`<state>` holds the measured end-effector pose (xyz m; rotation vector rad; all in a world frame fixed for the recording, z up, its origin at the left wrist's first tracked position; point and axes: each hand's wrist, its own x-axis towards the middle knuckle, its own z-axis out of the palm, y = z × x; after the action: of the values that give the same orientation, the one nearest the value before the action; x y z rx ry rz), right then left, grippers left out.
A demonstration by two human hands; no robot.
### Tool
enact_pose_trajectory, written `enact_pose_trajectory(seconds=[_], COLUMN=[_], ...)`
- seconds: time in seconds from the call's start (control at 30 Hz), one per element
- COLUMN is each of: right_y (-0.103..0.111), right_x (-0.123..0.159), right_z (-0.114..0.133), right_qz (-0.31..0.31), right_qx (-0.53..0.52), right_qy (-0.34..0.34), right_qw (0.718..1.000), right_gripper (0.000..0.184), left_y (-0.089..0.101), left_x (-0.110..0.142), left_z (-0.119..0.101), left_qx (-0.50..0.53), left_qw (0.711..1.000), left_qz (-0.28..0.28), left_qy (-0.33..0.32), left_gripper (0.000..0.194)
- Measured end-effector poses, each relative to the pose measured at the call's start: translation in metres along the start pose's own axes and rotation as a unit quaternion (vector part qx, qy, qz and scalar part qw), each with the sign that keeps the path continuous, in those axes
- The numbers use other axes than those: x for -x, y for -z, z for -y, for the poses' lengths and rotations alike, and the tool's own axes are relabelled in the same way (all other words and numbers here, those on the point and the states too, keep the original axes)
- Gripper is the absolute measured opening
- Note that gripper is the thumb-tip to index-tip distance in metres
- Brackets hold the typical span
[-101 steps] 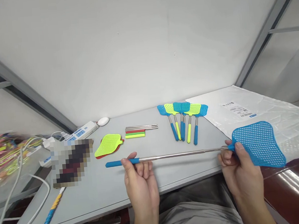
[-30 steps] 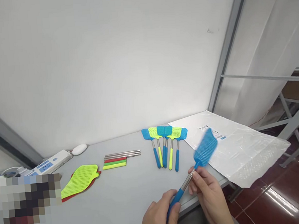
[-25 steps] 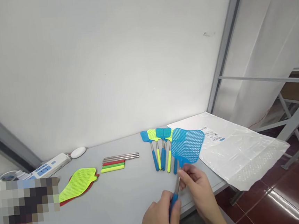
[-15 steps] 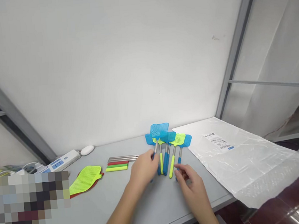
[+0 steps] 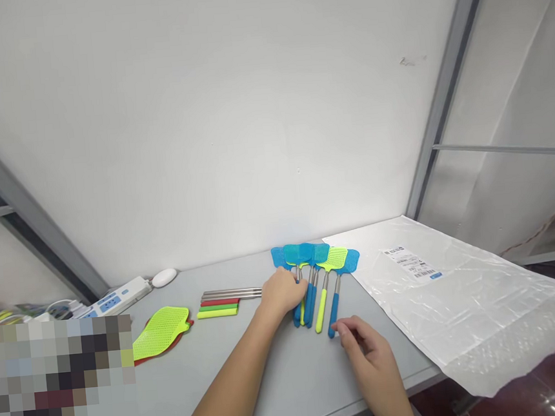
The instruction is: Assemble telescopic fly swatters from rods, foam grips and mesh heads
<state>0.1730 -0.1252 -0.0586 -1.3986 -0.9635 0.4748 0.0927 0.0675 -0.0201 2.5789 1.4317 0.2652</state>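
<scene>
Several fly swatters with blue or lime-green handles and metal shafts lie in a fan on the grey table (image 5: 199,370), their heads toward the wall. My left hand (image 5: 283,293) is closed round a blue fly swatter (image 5: 297,253) at the left of the fan, its handle mostly hidden by my fingers. My right hand (image 5: 370,352) is loosely curled with nothing in it. Its fingertips are at the lower end of the rightmost blue handle (image 5: 334,313). Beside that handle lies a lime-green handle (image 5: 322,311).
Metal rods (image 5: 231,294) and red, green and yellow tubes (image 5: 218,308) lie to the left. A lime-green swatter head (image 5: 164,328) rests over a red one. A power strip (image 5: 115,300) and white mouse (image 5: 164,277) are at back left, a white plastic mailer (image 5: 442,310) at right.
My left hand has moved right and away from me, bringing the blue swatter down onto the group. My right hand has drawn back slightly to the right and toward me.
</scene>
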Motion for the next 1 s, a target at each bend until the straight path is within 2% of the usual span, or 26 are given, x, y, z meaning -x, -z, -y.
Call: enact_pose_trajectory(seconds=[0.27,0.57,1.0], right_y=[0.001,0.001,0.002], right_x=[0.0,0.001,0.001], right_z=[0.003,0.002,0.0], right_qz=[0.02,0.017,0.019], right_qx=[0.006,0.03,0.053], right_qy=[-0.018,-0.019,-0.024], right_qw=[1.0,0.999,0.998], right_gripper=[0.033,0.035,0.037], left_y=[-0.006,-0.008,-0.014], left_x=[0.007,0.01,0.011], left_z=[-0.002,0.002,-0.011], left_qx=[-0.01,0.013,0.032], left_qw=[0.999,0.999,0.998], left_qz=[-0.039,-0.03,-0.027], left_qy=[-0.026,-0.04,-0.046], left_gripper=[0.039,0.04,0.037])
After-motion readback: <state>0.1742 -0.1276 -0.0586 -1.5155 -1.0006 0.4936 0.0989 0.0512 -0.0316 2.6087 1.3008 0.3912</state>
